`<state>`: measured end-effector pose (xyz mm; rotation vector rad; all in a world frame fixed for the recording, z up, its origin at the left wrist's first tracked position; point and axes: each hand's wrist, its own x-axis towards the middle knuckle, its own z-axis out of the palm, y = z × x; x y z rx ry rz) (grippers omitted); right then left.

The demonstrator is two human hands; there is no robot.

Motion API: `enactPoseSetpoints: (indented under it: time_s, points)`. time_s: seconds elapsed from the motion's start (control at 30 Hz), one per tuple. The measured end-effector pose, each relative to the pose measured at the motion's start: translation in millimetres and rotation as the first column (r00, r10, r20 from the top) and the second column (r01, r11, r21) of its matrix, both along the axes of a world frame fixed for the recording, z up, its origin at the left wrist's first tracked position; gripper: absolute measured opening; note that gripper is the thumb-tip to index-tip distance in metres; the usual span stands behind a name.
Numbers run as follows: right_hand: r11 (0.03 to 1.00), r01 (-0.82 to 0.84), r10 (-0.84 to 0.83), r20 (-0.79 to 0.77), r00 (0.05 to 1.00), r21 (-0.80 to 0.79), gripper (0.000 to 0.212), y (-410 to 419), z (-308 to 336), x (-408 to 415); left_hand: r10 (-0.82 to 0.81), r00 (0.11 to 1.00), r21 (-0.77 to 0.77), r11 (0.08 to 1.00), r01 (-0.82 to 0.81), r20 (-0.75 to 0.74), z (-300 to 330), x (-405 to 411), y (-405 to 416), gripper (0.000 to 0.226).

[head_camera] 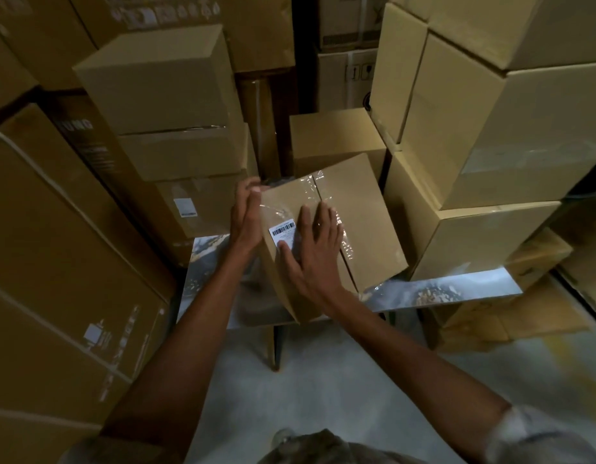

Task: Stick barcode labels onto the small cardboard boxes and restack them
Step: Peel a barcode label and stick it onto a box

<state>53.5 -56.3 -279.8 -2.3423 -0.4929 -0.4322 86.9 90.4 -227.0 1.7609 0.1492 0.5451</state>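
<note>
Nearest: a pale grey sleeve (537,437) at the bottom right edge, with two bare forearms reaching up from there.
Room: a dim storeroom with a pale grey concrete floor (323,380), walled in by brown cardboard cartons.
Largest cartons: tall brown printed cartons (55,262) lean along the left side.
Surface: a shiny metal table (440,289) (its top mirrors the boxes) carries the work.
Left stack: three plain tan boxes (166,105), one on another; the lowest bears a small white label.
Right stack: at least five plain tan boxes (484,162), piled unevenly.
Task box: one small tan cardboard box sealed with clear tape (360,209), tilted, resting on the table's near edge between the stacks, just in front of another small tan box (333,135).
Left hand (248,212): pressed flat against the box's left side, fingers hooked over its far corner.
Right hand (315,249): spread flat on the top, thumb on the label.
Label: one white barcode sticker (283,231), on the box's top near its left edge.
</note>
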Motion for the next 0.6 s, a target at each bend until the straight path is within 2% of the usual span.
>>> enactPoseSetpoints:
  time_s: [0.13,0.23,0.33,0.43,0.6]
  points:
    - [1.000,-0.005,0.006,-0.021,1.000,0.002,0.080,11.2,7.7,3.3,-0.010,0.999,-0.258,0.966,0.001,-0.031,-3.1,-2.1,0.8,0.045]
    - [1.000,-0.017,0.017,0.022,1.000,-0.011,0.078,17.1,16.6,8.8,-0.072,0.997,-0.311,0.948,0.058,-0.034,2.5,-2.9,3.5,0.062]
    - [0.998,-0.064,0.064,0.063,0.996,-0.002,0.073,23.8,25.4,12.1,-0.106,0.994,-0.173,0.980,0.099,-0.034,0.3,-7.4,6.4,0.072]
    - [0.995,-0.069,0.064,0.064,0.996,0.077,0.065,28.1,28.6,14.8,-0.107,0.994,-0.003,0.994,0.107,0.008,-7.3,-8.6,9.3,0.076]
    - [0.973,-0.132,0.110,0.123,0.986,0.191,0.053,26.4,33.2,15.0,-0.082,0.997,0.268,0.960,0.076,0.013,-10.0,-2.9,19.9,0.086]
